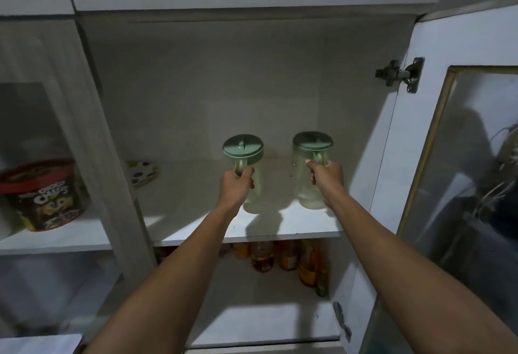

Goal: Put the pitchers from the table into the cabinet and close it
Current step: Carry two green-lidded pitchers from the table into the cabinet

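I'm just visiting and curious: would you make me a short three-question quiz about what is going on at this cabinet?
1. True or false: each of the hands grips a pitcher by its handle.
2. Where do the bottles stand? A) beside the pitchers B) on the shelf below them C) on top of the cabinet
3. Fill in: the door on the right is ____.

Key
1. True. The left hand holds the left pitcher and the right hand holds the right pitcher, both at the upper shelf.
2. B.
3. Open; it swings out on its hinge.
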